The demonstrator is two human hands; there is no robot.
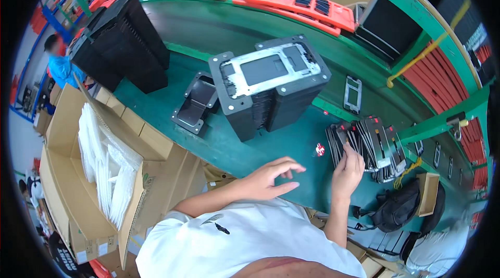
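Note:
My left hand hovers over the near edge of the green table, fingers spread and holding nothing. At the table's right, my right hand is closed, its fingertips on the near edge of a thin dark panel. That panel leans at the left end of a row of similar flat panels, some with small red and white tags. Beyond my hands rises a tall stack of black foam trays, with a silver frame-like plate lying in its top tray. A single black tray rests left of it.
An open cardboard box with white bubble-wrap sleeves stands at the left. Taller black tray stacks are behind it. A metal frame lies on the green conveyor bench. A black backpack sits at the right; a person in blue is far left.

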